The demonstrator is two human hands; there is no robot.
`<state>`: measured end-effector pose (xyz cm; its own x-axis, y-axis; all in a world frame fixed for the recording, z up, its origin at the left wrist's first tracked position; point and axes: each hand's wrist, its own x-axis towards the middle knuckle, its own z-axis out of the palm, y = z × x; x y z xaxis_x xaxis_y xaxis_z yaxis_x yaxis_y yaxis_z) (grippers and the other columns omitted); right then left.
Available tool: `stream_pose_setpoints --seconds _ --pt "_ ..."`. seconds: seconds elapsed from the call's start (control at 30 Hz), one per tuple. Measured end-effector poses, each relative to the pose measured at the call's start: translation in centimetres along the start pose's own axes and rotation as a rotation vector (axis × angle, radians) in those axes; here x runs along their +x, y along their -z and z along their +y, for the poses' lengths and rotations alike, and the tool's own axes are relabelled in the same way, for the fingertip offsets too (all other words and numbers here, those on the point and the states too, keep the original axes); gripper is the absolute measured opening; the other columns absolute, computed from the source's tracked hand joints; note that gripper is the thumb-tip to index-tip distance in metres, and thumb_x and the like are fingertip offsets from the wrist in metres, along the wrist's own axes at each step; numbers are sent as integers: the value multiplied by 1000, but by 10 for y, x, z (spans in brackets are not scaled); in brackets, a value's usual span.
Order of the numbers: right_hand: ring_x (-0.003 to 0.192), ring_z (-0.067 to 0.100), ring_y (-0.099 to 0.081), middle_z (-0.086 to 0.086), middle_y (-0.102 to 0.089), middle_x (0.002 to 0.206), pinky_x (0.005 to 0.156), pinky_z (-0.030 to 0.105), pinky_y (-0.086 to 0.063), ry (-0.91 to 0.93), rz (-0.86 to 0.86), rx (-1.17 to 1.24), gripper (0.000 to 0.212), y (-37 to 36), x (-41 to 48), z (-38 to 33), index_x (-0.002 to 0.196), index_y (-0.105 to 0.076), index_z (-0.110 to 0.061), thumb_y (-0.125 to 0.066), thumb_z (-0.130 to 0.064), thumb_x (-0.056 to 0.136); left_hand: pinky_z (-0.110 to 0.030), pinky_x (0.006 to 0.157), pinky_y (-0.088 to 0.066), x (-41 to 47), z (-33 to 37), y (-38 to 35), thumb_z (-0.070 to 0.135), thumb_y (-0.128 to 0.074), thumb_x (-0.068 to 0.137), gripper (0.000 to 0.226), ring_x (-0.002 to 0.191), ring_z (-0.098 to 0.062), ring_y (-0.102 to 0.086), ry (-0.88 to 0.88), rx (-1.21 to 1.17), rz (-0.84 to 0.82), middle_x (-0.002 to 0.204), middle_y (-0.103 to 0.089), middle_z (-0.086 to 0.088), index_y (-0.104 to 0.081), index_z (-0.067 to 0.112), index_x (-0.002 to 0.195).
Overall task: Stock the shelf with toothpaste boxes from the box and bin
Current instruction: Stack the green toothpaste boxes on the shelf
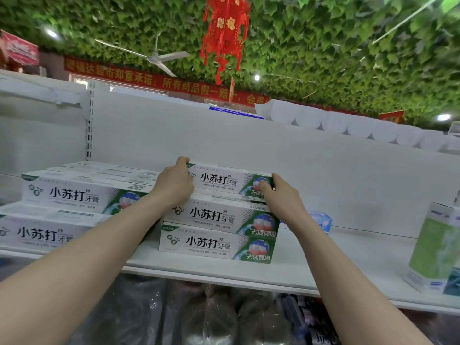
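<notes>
Head view, looking up at the white shelf [323, 257]. We hold the top toothpaste box [224, 180] by its two ends. Our left hand [175, 184] curls round the left end, and our right hand [278, 195] pinches the right end over the printed tooth picture. The box rests on a pile of two like boxes [214, 216], making it the third in the pile, and it sits a little further back than those beneath. Just beside this pile, to the left, stands a two-high block of the same boxes [74, 195]. To the right lie a small blue box [323, 220] and, well apart, a green-and-white carton [435, 247]. The supply box and bin are out of view. To finish this step well, we judge that the box should come forward until its printed face lines up with the two below, ends flush and label facing the aisle. We should release both ends together only once it lies flat, since a one-sided push could skew the pile.
</notes>
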<state>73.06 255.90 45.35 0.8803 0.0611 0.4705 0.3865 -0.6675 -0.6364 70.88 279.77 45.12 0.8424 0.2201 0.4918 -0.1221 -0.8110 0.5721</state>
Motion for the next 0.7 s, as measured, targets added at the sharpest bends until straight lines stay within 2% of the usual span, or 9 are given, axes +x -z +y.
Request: stream_pose_setpoints --seconds 0.17,0.23,0.3,0.37,0.4,0.47,0.53,0.6,0.7 --pt "90 22 -66 -1 -68 98 84 46 -55 9 -85 35 27 0 3 2 103 -48 -22 -44 -48 96 -32 63 -38 6 -1 2 7 -36 94 64 85 -26 -53 29 -6 -128 97 -53 -9 -12 16 152" --pt "89 19 -67 -3 -69 100 83 44 -56 6 -94 55 26 1 3 4 105 -49 -23 -45 -47 97 -32 65 -40 6 -3 2 7 -37 93 67 87 -26 -54 34 -22 -149 101 -53 -9 -9 19 153" --pt "89 16 -68 -4 -69 105 81 41 -58 -7 -104 73 25 2 1 4 108 -49 -25 -47 -47 97 -32 71 -42 6 -4 3 8 -38 94 67 93 -26 -55 41 -41 -156 114 -52 -11 -8 21 153" --pt "94 15 -67 -4 -67 114 83 40 -57 -22 -120 99 31 4 -3 2 119 -48 -27 -48 -49 96 -33 78 -44 3 -2 3 8 -39 96 68 102 -27 -55 37 -53 -159 135 -46 -13 -6 22 154" --pt "100 16 -66 -5 -64 122 88 42 -56 -32 -124 116 43 5 -5 2 132 -44 -28 -49 -51 95 -36 86 -45 1 -2 3 8 -39 96 69 113 -29 -53 23 -50 -147 147 -38 -13 -5 21 154" --pt "118 20 -58 -3 -56 135 99 44 -50 -30 -75 130 68 2 -12 4 152 -25 -28 -50 -53 94 -42 106 -37 -4 -1 3 10 -39 98 67 134 -32 -39 -39 -14 -64 160 -18 -10 -5 17 155" --pt "130 19 -48 -3 -48 144 106 45 -43 59 82 87 71 -2 -23 9 153 -26 -26 -53 -54 93 -41 111 -29 -15 -1 3 16 -44 99 62 141 -28 -31 -129 5 71 160 -19 -5 -14 14 154" --pt "128 16 -46 -6 -48 142 105 41 -41 174 256 43 61 -8 -37 17 145 -39 -28 -57 -50 92 -38 111 -29 -29 -4 3 26 -50 98 55 139 -21 -35 -241 14 173 155 -33 0 -32 17 149" --pt "118 13 -45 -6 -49 130 97 29 -39 287 339 -12 50 -19 -63 33 133 -50 -28 -66 -36 87 -39 112 -32 -54 -10 -2 46 -56 92 50 138 -15 -37 -347 117 151 150 -41 6 -50 27 138"
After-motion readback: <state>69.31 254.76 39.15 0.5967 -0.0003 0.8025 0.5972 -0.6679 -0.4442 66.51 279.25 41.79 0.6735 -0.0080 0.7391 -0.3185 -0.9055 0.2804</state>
